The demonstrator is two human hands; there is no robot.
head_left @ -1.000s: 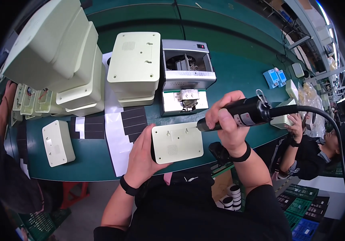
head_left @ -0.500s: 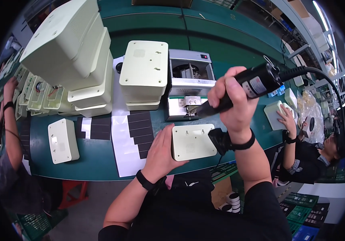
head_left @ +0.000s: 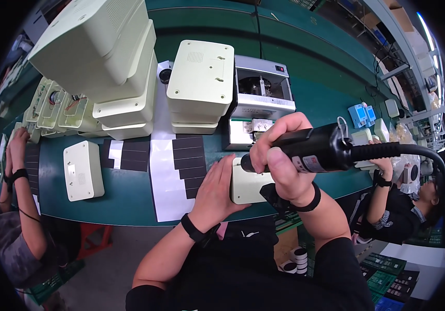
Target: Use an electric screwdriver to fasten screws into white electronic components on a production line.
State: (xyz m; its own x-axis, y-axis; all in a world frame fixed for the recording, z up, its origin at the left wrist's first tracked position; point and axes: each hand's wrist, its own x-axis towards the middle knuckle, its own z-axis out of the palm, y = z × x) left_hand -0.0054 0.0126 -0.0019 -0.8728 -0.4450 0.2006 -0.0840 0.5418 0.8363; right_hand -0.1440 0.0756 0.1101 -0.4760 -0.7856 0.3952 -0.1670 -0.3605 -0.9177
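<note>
Head view shows the right hand wrapped tight around the black cylindrical electric screwdriver, lying crosswise just above the pale-green plastic cover plate, left hand flat against its left edge.

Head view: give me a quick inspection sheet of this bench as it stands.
Surface: green bench, white paper sheet with black pads.
Job's things: pale green cover at the bench edge; black electric screwdriver above it.
Clutter: stacked pale green housings, one single housing, grey machine.
Grips: left hand steadies the cover; right hand shut around the screwdriver.
Cables: black cord runs right from the screwdriver.
Surroundings: co-workers at both sides.
</note>
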